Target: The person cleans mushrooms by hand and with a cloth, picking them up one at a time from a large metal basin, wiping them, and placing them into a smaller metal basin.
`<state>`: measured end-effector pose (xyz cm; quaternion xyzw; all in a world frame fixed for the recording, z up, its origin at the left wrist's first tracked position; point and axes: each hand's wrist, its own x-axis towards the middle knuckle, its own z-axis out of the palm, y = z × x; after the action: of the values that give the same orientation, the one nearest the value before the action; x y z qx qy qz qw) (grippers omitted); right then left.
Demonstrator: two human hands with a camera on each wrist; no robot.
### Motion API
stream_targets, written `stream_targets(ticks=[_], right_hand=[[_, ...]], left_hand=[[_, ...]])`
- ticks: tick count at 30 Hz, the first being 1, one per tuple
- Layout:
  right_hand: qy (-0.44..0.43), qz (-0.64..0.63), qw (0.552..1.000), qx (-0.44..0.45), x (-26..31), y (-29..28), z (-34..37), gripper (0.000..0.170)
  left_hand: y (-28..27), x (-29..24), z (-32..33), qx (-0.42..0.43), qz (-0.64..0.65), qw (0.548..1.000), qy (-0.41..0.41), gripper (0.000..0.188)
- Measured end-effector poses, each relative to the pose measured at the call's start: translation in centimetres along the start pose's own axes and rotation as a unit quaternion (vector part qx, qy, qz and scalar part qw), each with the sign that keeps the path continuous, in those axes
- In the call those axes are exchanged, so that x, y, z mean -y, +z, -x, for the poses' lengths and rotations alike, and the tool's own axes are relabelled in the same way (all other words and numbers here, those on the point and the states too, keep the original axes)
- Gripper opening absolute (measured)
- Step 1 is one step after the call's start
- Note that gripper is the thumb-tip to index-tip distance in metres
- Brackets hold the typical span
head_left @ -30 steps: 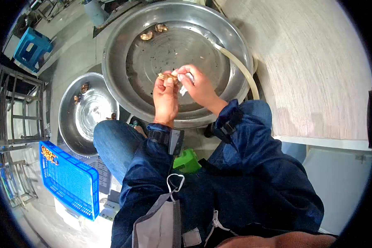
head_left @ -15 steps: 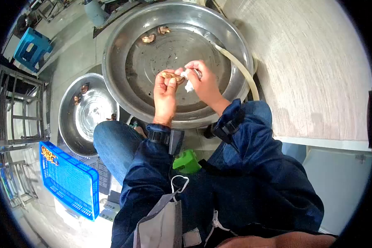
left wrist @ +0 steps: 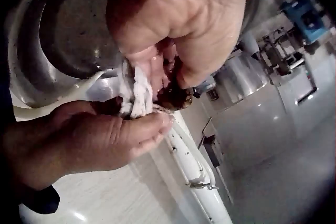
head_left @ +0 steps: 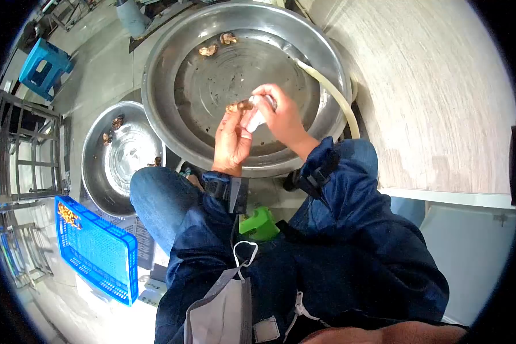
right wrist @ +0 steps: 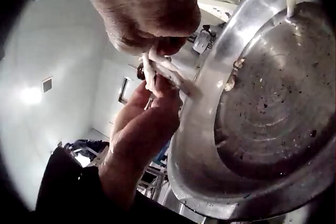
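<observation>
Over the large steel basin (head_left: 160, 120), my left hand (head_left: 232, 143) grips a small brown, knobbly piece (head_left: 237, 107) between thumb and fingers. My right hand (head_left: 285, 121) pinches a crumpled white cloth (head_left: 256, 120) against that piece. In the left wrist view the cloth (left wrist: 139, 95) lies between both hands, beside the wet, dark brown piece (left wrist: 176, 98), which the left fingers partly cover. The right wrist view shows the cloth (right wrist: 149, 74) hanging from the right fingers by the left fingertips. Two similar brown lumps (head_left: 208, 50) lie at the basin's far side.
A pale hose (head_left: 332, 92) curves over the basin's right rim. To the left stand a smaller steel bowl (head_left: 91, 155) with several dark lumps and a blue crate (head_left: 97, 252) holding orange-brown bits. A pale wood-grained panel (head_left: 435, 103) borders the right; a blue stool (head_left: 45, 69) stands farther off.
The left hand has turned the brown piece and tilted its fingers inward. The right hand has shifted slightly, and the cloth now bunches closer against the piece.
</observation>
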<state>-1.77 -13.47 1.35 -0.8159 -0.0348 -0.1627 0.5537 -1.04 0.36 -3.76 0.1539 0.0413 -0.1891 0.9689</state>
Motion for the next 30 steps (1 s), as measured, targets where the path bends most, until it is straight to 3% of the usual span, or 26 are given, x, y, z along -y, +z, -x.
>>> stream_targets(ticks=[2,8,12,17,20,24,28,30], right_hand=[[0.040,-0.015,0.999,-0.028,-0.5,-0.2,-0.6,0.017],[-0.064,0.037,0.997,0.036,0.2,-0.1,0.1,0.017],[0.012,0.038,0.999,0.035,-0.8,-0.8,-0.3,0.016],[-0.019,-0.030,0.999,0.038,0.3,-0.3,-0.4,0.017],[0.003,-0.004,0.995,0.097,0.5,-0.2,0.2,0.015],[0.147,0.022,0.976,0.157,1.0,-1.3,0.0,0.017],[0.017,-0.040,0.998,0.041,0.9,-0.5,-0.1,0.018],[0.011,-0.007,0.997,0.070,0.8,-0.4,0.1,0.018]], left_hand=[[0.4,0.4,-0.1,-0.043,0.008,0.999,0.000,0.020],[-0.6,0.8,-0.3,-0.041,0.054,0.998,0.004,0.018],[-0.8,0.3,-0.3,-0.115,0.069,0.990,-0.039,0.020],[-1.3,0.3,-0.2,-0.075,0.037,0.993,-0.080,0.021],[-1.6,0.7,-0.2,-0.063,0.056,0.994,-0.069,0.020],[-2.2,0.1,-0.1,-0.051,0.061,0.994,-0.076,0.020],[-1.7,0.1,-0.2,-0.066,0.068,0.992,-0.080,0.022],[-1.8,0.2,-0.3,-0.046,0.096,0.991,-0.084,0.023]])
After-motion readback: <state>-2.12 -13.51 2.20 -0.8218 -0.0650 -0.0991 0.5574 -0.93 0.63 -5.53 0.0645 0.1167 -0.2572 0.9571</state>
